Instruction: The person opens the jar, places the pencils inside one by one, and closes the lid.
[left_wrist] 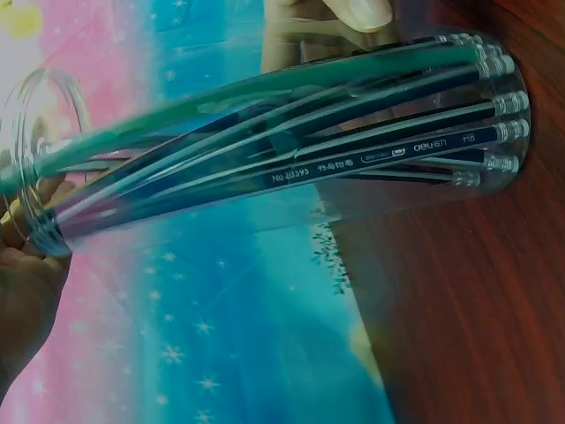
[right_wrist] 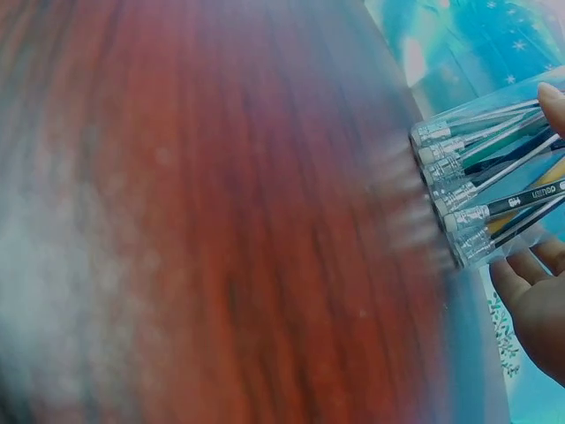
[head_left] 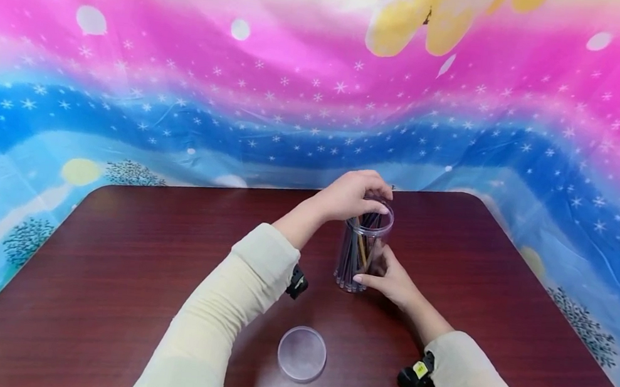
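A clear plastic jar (head_left: pixel 344 257) stands upright on the dark wood table (head_left: pixel 137 276), full of pencils (left_wrist: pixel 388 157) with their eraser ends down. Most pencils are dark; a green one (left_wrist: pixel 265 95) and a yellow one (head_left: pixel 362 251) show among them. My right hand (head_left: pixel 388 279) grips the jar low down, thumb on the near side and fingers round the far side. Over the jar's mouth bends my left hand (head_left: pixel 352 196), thumb and fingers at the rim; I cannot tell whether they pinch the rim or pencil ends. A round clear lid (head_left: pixel 302 353) lies flat nearer me.
Behind the table and along both sides hangs a colourful cloth (head_left: pixel 297 104) with snowflakes. A black wrist camera (head_left: pixel 414 376) sits by my right sleeve, and another black camera (head_left: pixel 297 282) by my left cuff.
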Tool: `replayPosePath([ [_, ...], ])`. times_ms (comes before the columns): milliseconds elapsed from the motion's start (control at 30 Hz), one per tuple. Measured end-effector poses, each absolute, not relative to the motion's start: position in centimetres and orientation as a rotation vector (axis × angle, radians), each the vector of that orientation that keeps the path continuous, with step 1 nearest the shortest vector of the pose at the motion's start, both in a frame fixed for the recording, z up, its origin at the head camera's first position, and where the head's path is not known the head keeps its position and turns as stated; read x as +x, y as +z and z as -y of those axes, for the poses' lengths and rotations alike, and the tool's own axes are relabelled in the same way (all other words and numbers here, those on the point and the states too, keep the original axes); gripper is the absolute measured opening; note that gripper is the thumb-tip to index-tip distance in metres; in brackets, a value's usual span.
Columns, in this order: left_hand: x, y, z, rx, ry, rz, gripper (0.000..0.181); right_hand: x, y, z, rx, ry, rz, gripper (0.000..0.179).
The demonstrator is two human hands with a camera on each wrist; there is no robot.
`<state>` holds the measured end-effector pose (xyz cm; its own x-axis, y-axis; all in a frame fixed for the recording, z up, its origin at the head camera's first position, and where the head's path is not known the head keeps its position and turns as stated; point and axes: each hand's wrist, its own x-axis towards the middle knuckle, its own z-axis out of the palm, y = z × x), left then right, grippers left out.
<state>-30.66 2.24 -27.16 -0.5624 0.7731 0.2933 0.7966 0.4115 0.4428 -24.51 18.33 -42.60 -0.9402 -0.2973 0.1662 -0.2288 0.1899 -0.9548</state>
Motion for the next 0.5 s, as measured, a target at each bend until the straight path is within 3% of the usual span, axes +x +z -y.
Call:
replayPosePath([
  [200,-30.7,-27.6,-1.3,-1.183,-1.31,2.604,0.021,-24.5,-42.5,-18.1,-0.533,-1.918,-2.365,0.061],
  [500,-30.1,-28.1,0.6,-0.981,-1.448,2.575,0.024,-24.2,-42.2,-18.1,-0.492,-1.891,-2.352,0.07],
])
